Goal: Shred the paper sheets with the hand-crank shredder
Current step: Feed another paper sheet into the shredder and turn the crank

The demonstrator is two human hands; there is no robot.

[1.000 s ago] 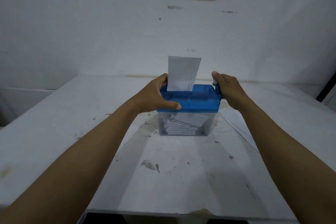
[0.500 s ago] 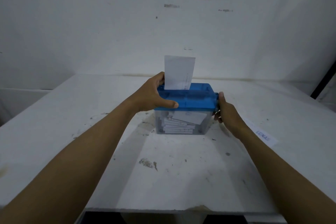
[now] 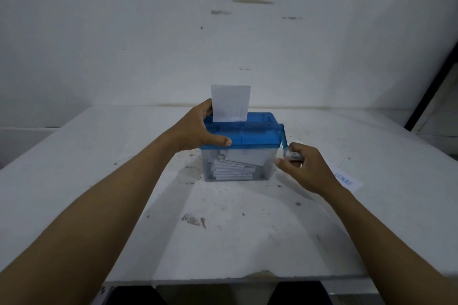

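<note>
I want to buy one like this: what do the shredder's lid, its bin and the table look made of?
Lid: translucent blue plastic by its look, smooth with a slight sheen. Bin: clear plastic, likely; the paper strips inside show through its wall. Table: hard to tell, perhaps painted board; matte white, scuffed, stained, chipped at the near edge.

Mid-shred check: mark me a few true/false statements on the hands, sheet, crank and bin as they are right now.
1. A paper sheet stands upright in the slot of the blue shredder lid. True.
2. The left hand grips the lid's left end. True.
3. The right hand hangs free. False: it grips the crank handle, below lid level.
4. The clear bin is empty. False: paper pieces lie inside it.
5. A printed slip lies on the table, right of the bin. True.
</note>
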